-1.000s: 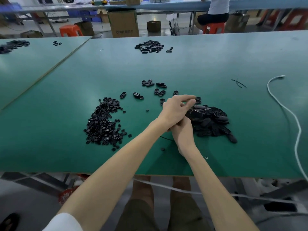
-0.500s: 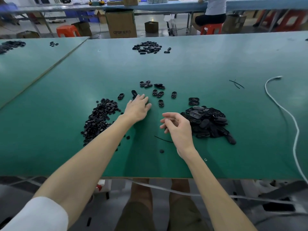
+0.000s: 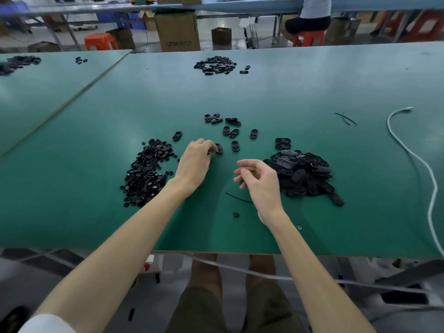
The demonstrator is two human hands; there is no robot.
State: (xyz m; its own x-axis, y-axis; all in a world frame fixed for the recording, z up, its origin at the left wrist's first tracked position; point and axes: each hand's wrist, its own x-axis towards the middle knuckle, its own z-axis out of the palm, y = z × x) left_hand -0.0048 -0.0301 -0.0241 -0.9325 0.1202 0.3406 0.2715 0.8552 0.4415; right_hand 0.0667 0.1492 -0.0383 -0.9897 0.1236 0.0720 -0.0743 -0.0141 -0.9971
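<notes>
Fingers (image 3: 208, 144) of left hand (image 3: 195, 162) pinch one black oval plastic piece (image 3: 219, 148) beside heap of small black round parts (image 3: 146, 174); right hand (image 3: 262, 182) loosely curled, empty.

You have one wide-angle camera, worn on your head, looking forward and down across the long green matte-topped work table (image 3: 312, 97). The lens makes that table's straight edges bow. Your forearms rise from the bottom corners over the table's front edge. Your left hand (image 3: 195, 162), fingers curled onto a black oval plastic piece (image 3: 219, 148), and your right hand (image 3: 262, 181) sit at mid-frame, close under the lens. Past the table's far edge the view reaches a brown cardboard box (image 3: 177, 32), and below the front edge it shows your legs in olive shorts (image 3: 204, 304).
</notes>
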